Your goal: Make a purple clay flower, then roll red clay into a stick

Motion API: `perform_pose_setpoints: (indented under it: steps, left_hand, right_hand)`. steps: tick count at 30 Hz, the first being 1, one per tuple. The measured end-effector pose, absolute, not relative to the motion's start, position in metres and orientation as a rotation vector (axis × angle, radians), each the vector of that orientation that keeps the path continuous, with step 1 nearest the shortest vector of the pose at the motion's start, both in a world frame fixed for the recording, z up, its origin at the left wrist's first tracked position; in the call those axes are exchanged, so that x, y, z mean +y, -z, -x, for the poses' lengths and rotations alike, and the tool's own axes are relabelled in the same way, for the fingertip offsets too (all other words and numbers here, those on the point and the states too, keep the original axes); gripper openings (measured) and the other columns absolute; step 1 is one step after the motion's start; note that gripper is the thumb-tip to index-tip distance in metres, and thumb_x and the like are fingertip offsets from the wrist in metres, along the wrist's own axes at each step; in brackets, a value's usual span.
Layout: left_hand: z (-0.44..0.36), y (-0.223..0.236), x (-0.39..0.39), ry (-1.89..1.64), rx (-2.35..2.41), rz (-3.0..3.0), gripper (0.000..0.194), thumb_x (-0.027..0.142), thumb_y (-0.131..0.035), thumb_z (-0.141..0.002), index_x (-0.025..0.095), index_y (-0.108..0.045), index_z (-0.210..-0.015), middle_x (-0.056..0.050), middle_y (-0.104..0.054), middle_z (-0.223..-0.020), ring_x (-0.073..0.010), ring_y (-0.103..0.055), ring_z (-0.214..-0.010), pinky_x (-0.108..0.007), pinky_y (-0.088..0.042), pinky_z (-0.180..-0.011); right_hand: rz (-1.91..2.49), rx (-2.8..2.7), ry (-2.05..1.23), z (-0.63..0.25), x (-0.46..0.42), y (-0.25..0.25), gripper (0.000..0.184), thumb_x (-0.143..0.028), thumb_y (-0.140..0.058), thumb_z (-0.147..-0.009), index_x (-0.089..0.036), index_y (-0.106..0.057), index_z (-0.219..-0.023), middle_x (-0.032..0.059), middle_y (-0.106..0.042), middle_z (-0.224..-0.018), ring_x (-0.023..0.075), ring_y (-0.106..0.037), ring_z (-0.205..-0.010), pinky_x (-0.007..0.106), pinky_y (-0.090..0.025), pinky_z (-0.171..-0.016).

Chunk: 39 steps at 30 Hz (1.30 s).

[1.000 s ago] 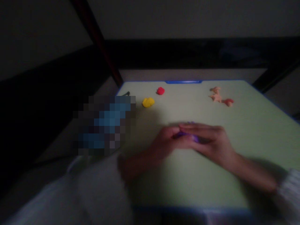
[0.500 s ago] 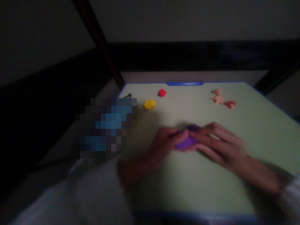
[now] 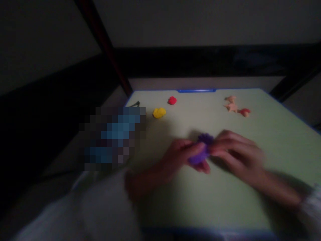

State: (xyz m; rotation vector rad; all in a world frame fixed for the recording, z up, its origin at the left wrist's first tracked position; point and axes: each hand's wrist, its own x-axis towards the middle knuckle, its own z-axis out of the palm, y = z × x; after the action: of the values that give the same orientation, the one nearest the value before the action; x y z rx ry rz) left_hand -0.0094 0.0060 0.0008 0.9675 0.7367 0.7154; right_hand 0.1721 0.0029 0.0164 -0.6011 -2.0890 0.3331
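Note:
Near the middle of the table, my left hand (image 3: pixel 179 154) grips a purple scalloped piece (image 3: pixel 199 156), thumb on top and fingers beneath. A second purple part with a toothed rim (image 3: pixel 205 137) shows just behind it; whether the two are joined I cannot tell. My right hand (image 3: pixel 237 152) is closed, its fingertips pinched at the right edge of the purple piece. Blur hides whether anything small sits between those fingertips. Beyond my hands lie a yellow dough-like lump (image 3: pixel 159 112) and a smaller red lump (image 3: pixel 172 100).
At the far right of the pale green table (image 3: pixel 200 204) lie a peach star-like shape (image 3: pixel 231 107), another small peach shape (image 3: pixel 230 99) and a red-and-peach one (image 3: pixel 244 112). A pixelated blue patch (image 3: pixel 120 129) covers the table's left side. Blue trim (image 3: pixel 197 90) edges the table.
My right fingers have drawn back from the top of the purple piece to its right edge. The piece has tilted in my left hand, and its toothed part shows more.

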Motion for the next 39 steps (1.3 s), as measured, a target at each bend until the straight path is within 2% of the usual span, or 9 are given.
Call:
perform_pose_setpoints:
  steps: [3, 6, 10, 14, 24, 29, 32, 35, 39]
  left_hand:
    - [0.01, -0.002, 0.006, -0.753, 0.75, -0.947, 0.033, 0.042, -0.059, -0.077, 0.011, -0.064, -0.067, -0.006, -0.067, -0.054, -0.0124, -0.062, -0.048, -0.021, -0.047, -0.049]
    - [0.009, -0.001, 0.005, -0.763, 0.775, -0.996, 0.032, 0.041, -0.06, -0.075, 0.011, -0.064, -0.065, -0.006, -0.067, -0.053, -0.0119, -0.061, -0.047, -0.021, -0.047, -0.05]
    - [0.008, 0.0, 0.003, -0.762, 0.833, -1.06, 0.03, 0.038, -0.06, -0.076, 0.01, -0.063, -0.064, -0.005, -0.065, -0.051, -0.0108, -0.058, -0.044, -0.021, -0.046, -0.048]
    - [0.007, 0.002, 0.003, -0.774, 0.878, -1.099, 0.027, 0.033, -0.059, -0.077, 0.01, -0.062, -0.063, -0.004, -0.064, -0.049, -0.0101, -0.057, -0.043, -0.02, -0.046, -0.047]
    - [0.006, 0.0, 0.003, -0.795, 0.887, -1.078, 0.025, 0.03, -0.058, -0.077, 0.011, -0.06, -0.061, -0.002, -0.063, -0.048, -0.0092, -0.056, -0.042, -0.019, -0.045, -0.045]
    - [0.006, 0.001, 0.004, -0.846, 0.884, -1.011, 0.027, 0.035, -0.058, -0.076, 0.011, -0.061, -0.065, -0.002, -0.062, -0.047, -0.01, -0.056, -0.042, -0.02, -0.045, -0.045]
    - [0.006, 0.0, 0.004, -0.842, 0.887, -0.983, 0.027, 0.036, -0.058, -0.076, 0.011, -0.06, -0.064, -0.002, -0.062, -0.047, -0.0099, -0.056, -0.041, -0.02, -0.044, -0.045]
    - [0.006, -0.001, 0.003, -0.833, 0.901, -0.979, 0.027, 0.036, -0.058, -0.076, 0.011, -0.06, -0.064, -0.002, -0.062, -0.047, -0.0097, -0.056, -0.042, -0.02, -0.044, -0.045]
    - [0.007, 0.0, 0.004, -0.815, 0.899, -0.992, 0.027, 0.036, -0.058, -0.076, 0.011, -0.061, -0.065, -0.002, -0.062, -0.047, -0.0095, -0.056, -0.041, -0.02, -0.044, -0.045]
  right_hand:
    - [0.599, -2.156, -0.253, -0.176, 0.007, -0.016, 0.012, -0.027, -0.056, -0.087, -0.017, -0.058, -0.093, 0.0051, -0.062, -0.076, 0.0139, -0.059, -0.068, 0.026, -0.048, -0.057]
    - [0.591, -2.33, 0.086, -0.181, 0.011, -0.017, 0.022, -0.036, -0.047, -0.091, -0.017, -0.055, -0.085, 0.0049, -0.06, -0.067, 0.0152, -0.053, -0.061, 0.028, -0.043, -0.053]
    - [0.602, -2.475, 0.498, -0.181, 0.013, -0.017, 0.032, -0.033, -0.038, -0.093, -0.02, -0.05, -0.067, 0.003, -0.052, -0.057, 0.0159, -0.045, -0.054, 0.03, -0.033, -0.05]
    - [0.588, -2.496, 0.656, -0.178, 0.013, -0.014, 0.03, -0.025, -0.04, -0.092, -0.02, -0.047, -0.064, 0.0026, -0.051, -0.057, 0.0157, -0.043, -0.055, 0.029, -0.031, -0.051]
    - [0.642, -2.447, 0.343, -0.171, 0.009, -0.004, 0.031, -0.017, -0.033, -0.093, -0.018, -0.047, -0.065, 0.0003, -0.047, -0.054, 0.0136, -0.039, -0.048, 0.027, -0.03, -0.048]
    - [0.77, -2.335, -0.088, -0.172, 0.013, -0.008, 0.031, -0.027, -0.032, -0.097, -0.016, -0.049, -0.075, 0.0001, -0.053, -0.06, 0.0097, -0.048, -0.051, 0.02, -0.039, -0.048]
    - [0.69, -2.359, -0.213, -0.181, 0.018, -0.011, 0.024, -0.034, -0.043, -0.093, -0.013, -0.054, -0.09, 0.0049, -0.061, -0.074, 0.0118, -0.057, -0.063, 0.021, -0.045, -0.057]
    - [0.557, -2.392, -0.11, -0.19, 0.02, -0.013, 0.016, -0.023, -0.054, -0.088, -0.014, -0.057, -0.101, 0.0073, -0.064, -0.083, 0.0146, -0.06, -0.073, 0.025, -0.048, -0.063]
    - [0.481, -2.365, -0.095, -0.192, 0.017, -0.015, 0.017, -0.012, -0.054, -0.087, -0.016, -0.061, -0.101, 0.0073, -0.067, -0.084, 0.0151, -0.061, -0.075, 0.026, -0.049, -0.063]
